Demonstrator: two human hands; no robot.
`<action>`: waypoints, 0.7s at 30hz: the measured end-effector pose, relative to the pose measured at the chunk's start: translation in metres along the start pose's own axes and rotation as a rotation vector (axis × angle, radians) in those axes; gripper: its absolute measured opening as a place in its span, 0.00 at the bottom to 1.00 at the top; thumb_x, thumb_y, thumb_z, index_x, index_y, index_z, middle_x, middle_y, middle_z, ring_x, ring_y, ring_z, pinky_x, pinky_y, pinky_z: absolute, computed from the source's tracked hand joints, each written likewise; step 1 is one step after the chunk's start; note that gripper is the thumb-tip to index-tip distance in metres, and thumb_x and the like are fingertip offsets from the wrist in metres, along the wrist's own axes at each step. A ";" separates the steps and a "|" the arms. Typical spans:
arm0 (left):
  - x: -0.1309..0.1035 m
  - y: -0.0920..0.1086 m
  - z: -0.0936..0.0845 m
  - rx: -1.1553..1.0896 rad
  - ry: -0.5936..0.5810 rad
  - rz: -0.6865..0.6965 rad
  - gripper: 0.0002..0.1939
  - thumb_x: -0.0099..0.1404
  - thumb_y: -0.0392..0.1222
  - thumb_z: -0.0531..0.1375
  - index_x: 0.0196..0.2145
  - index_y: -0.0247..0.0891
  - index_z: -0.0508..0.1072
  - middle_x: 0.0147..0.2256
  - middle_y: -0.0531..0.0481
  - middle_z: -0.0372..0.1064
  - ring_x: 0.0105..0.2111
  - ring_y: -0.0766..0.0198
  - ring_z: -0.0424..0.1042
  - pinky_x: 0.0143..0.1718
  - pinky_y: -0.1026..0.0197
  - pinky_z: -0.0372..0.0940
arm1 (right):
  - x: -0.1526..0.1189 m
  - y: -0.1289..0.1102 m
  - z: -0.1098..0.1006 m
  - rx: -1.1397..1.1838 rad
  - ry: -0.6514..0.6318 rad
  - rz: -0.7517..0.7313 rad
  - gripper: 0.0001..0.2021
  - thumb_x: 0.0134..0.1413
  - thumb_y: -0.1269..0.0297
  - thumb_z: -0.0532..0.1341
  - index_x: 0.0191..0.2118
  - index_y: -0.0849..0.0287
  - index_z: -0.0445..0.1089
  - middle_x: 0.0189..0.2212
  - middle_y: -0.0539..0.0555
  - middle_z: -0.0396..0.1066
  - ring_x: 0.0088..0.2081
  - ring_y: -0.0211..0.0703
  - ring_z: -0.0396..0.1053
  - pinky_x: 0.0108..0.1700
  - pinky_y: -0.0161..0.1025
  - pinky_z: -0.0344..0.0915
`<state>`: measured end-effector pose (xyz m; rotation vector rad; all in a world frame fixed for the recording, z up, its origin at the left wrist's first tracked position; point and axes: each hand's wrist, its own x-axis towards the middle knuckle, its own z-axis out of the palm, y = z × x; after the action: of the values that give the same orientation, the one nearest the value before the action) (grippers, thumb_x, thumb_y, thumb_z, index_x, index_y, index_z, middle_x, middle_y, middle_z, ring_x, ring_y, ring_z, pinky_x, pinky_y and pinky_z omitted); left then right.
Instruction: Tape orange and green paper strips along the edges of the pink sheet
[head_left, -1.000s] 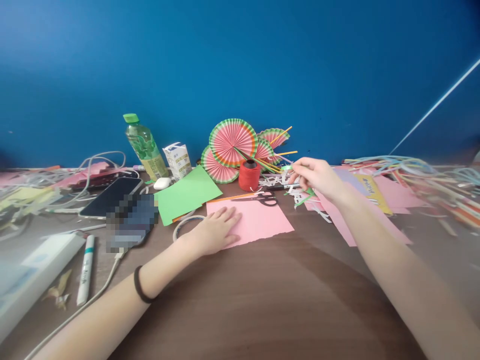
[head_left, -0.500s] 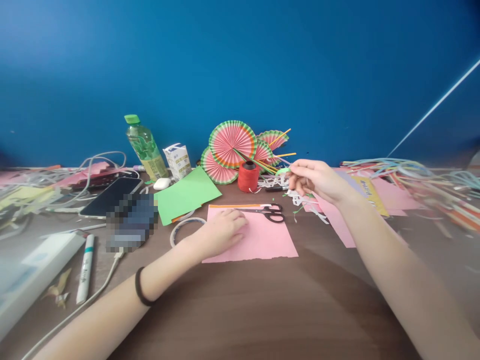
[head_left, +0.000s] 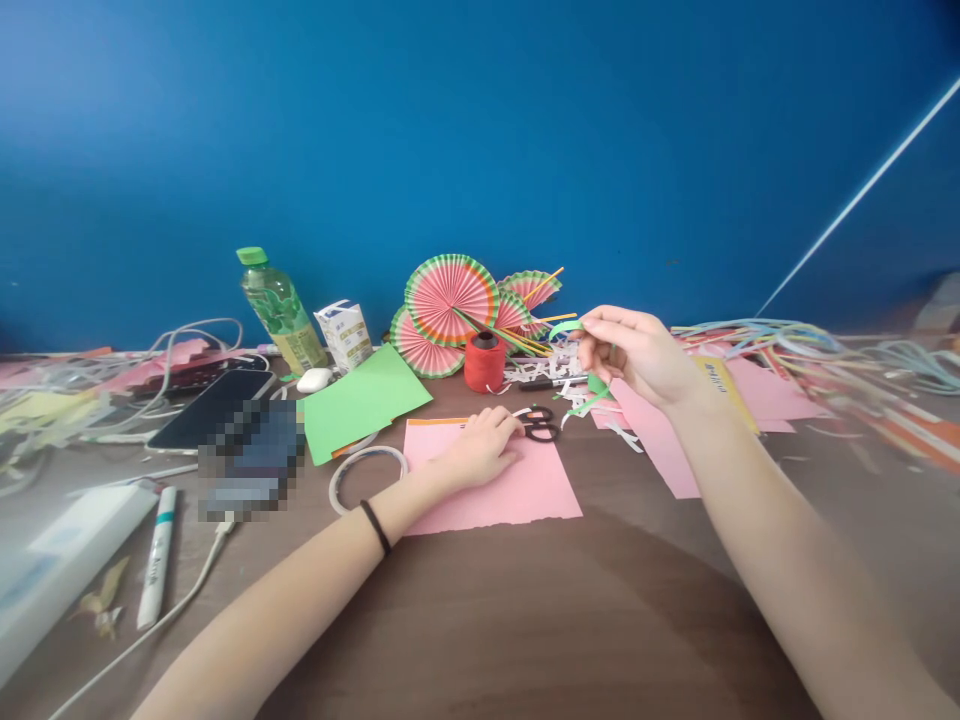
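My left hand (head_left: 487,447) lies palm down on a pink paper sheet (head_left: 536,490), fingers stretched and slightly bent. Its fingertips reach the black-handled scissors (head_left: 541,424) and cover part of the blades. An orange strip (head_left: 435,422) runs along the sheet's far edge. Above the scraps on the right, my right hand (head_left: 626,350) is raised, with thumb and fingers pinching a thin green paper strip (head_left: 566,327) that curls out to the left. A roll of tape (head_left: 334,487) lies flat beside my left wrist.
Behind stand red thread (head_left: 484,365) on a spool and pleated paper fans (head_left: 451,298). Green paper (head_left: 367,400), a bottle (head_left: 281,315), a small carton (head_left: 345,335), phones (head_left: 214,410) and a marker (head_left: 157,560) occupy the left. Pink sheets (head_left: 660,440) and paper strips (head_left: 885,390) cover the right.
My left hand has slid right across the pink sheet to the scissors. My right hand still pinches the green strip, now slightly higher. The view has shifted a little.
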<state>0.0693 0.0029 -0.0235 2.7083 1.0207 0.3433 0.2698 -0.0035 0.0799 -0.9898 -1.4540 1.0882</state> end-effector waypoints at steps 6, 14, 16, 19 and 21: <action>0.013 -0.011 -0.007 -0.053 -0.166 -0.033 0.31 0.56 0.51 0.54 0.56 0.43 0.52 0.57 0.46 0.49 0.56 0.51 0.46 0.53 0.46 0.46 | 0.000 0.000 0.000 -0.019 -0.004 0.010 0.09 0.45 0.60 0.60 0.26 0.60 0.62 0.15 0.48 0.66 0.14 0.31 0.57 0.15 0.31 0.49; 0.015 -0.015 -0.002 -0.132 -0.077 -0.055 0.42 0.46 0.59 0.60 0.55 0.39 0.56 0.56 0.42 0.51 0.57 0.50 0.46 0.55 0.47 0.43 | -0.001 0.000 0.002 -0.013 -0.022 0.019 0.09 0.46 0.60 0.60 0.26 0.60 0.63 0.15 0.49 0.66 0.14 0.30 0.57 0.15 0.31 0.49; 0.012 -0.013 -0.001 -0.171 -0.007 -0.077 0.40 0.45 0.58 0.62 0.53 0.38 0.58 0.54 0.42 0.54 0.56 0.51 0.48 0.55 0.47 0.44 | -0.001 0.000 0.003 -0.028 -0.039 0.036 0.09 0.46 0.60 0.60 0.26 0.61 0.63 0.16 0.49 0.67 0.13 0.30 0.57 0.15 0.31 0.50; 0.009 -0.012 -0.008 -0.347 0.086 -0.164 0.29 0.53 0.52 0.58 0.51 0.39 0.61 0.52 0.43 0.58 0.55 0.54 0.53 0.55 0.50 0.47 | -0.003 0.000 0.005 -0.087 -0.108 0.054 0.11 0.47 0.58 0.60 0.25 0.61 0.63 0.18 0.50 0.68 0.14 0.30 0.58 0.16 0.31 0.51; 0.008 -0.012 -0.018 -0.595 0.148 -0.249 0.21 0.60 0.50 0.51 0.48 0.38 0.64 0.50 0.44 0.62 0.51 0.58 0.59 0.53 0.54 0.52 | -0.005 -0.002 0.008 -0.140 -0.168 0.049 0.12 0.47 0.57 0.59 0.25 0.61 0.63 0.19 0.50 0.68 0.15 0.30 0.58 0.17 0.30 0.52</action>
<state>0.0624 0.0188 -0.0088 2.0281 1.0691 0.6832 0.2626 -0.0100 0.0797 -1.0572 -1.6680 1.1400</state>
